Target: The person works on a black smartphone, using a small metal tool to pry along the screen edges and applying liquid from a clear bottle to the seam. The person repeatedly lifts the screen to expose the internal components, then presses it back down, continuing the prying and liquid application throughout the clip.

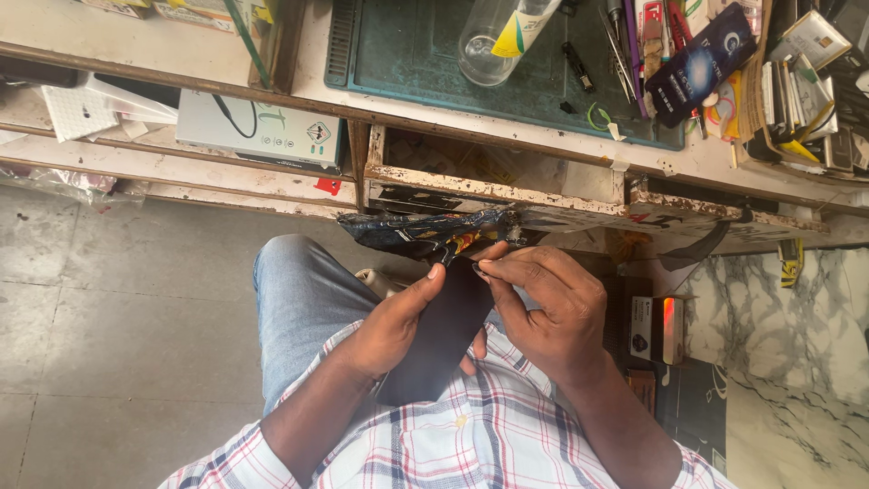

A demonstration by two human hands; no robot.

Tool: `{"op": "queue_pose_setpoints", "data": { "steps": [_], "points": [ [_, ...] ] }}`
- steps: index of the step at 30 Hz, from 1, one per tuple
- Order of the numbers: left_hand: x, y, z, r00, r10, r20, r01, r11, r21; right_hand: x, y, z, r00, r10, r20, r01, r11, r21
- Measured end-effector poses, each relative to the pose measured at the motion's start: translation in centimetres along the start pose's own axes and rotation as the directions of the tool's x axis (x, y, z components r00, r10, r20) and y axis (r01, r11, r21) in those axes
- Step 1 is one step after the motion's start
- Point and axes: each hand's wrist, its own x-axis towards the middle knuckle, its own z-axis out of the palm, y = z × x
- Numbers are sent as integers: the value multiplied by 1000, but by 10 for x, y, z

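I am seated, looking down at my lap. My left hand (394,326) holds a flat black rectangular slab, like a phone or its screen panel (444,330), from underneath, with the thumb along its left edge. My right hand (543,308) is curled over the slab's top right corner, fingertips pinching at its upper edge. Just above the hands lies a crumpled dark blue plastic packet (421,231) with red and yellow marks, at the front of the workbench drawer.
A worn workbench (507,122) stretches across the top with a green mat (407,50), a clear glass (484,41), tweezers and tools (625,45), and boxes. A white box (258,131) sits on a lower shelf. A small carton (656,328) stands at my right. Grey floor tiles (118,344) lie at left.
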Motion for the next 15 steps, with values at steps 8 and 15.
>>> {"op": "queue_pose_setpoints", "data": {
  "steps": [8, 15],
  "points": [
    [0, -3, 6, 992, -96, -80, 99, 994, 33, 1, -4, 6, 999, 38, -10, -38, 999, 31],
    [-2, 0, 11, 978, -165, -124, 179, 977, 112, 7, -1, 2, 992, 91, 87, -98, 992, 85]
  ]
}}
